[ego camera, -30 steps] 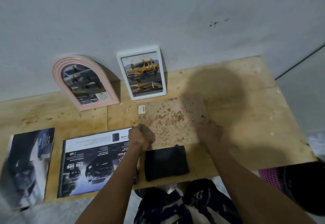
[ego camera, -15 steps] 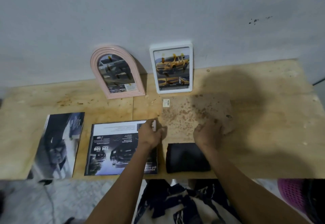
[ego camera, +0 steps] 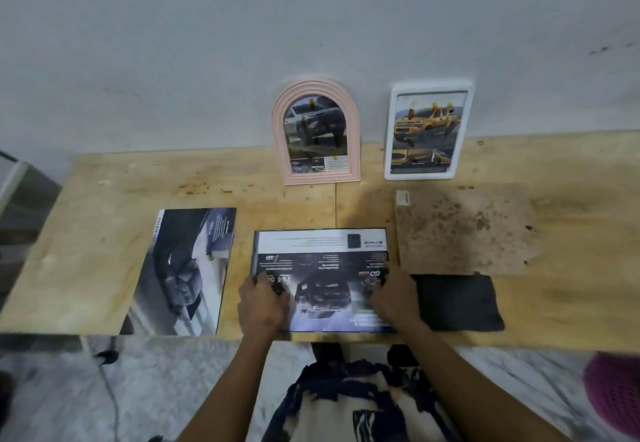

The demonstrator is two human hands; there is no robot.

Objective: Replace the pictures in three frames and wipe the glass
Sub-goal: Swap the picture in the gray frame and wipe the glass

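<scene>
Both hands rest on the car poster (ego camera: 322, 278) at the tabletop's (ego camera: 104, 233) near edge: left hand (ego camera: 262, 303) and right hand (ego camera: 394, 297) seemingly grasp its sides, though blur obscures the fingers. Right of the poster lie a dark cloth (ego camera: 457, 303) and stained backing board (ego camera: 464, 230); behind it, a pink arched frame (ego camera: 316, 131) and white frame (ego camera: 428, 131) hold car pictures; left, another print (ego camera: 183, 271).

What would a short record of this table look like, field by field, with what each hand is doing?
Surface: plywood table against a grey wall
Leaning on wall: pink arched frame; white rectangular frame, yellow truck picture inside
Lying flat, centre: car poster, print upside down to the viewer
Lying flat, far left: dark car picture
Right of poster: stained brown backing board; black cloth in front of it
Left hand: on the poster's left edge
Right hand: on the poster's right edge
Grip: too blurred to tell
</scene>
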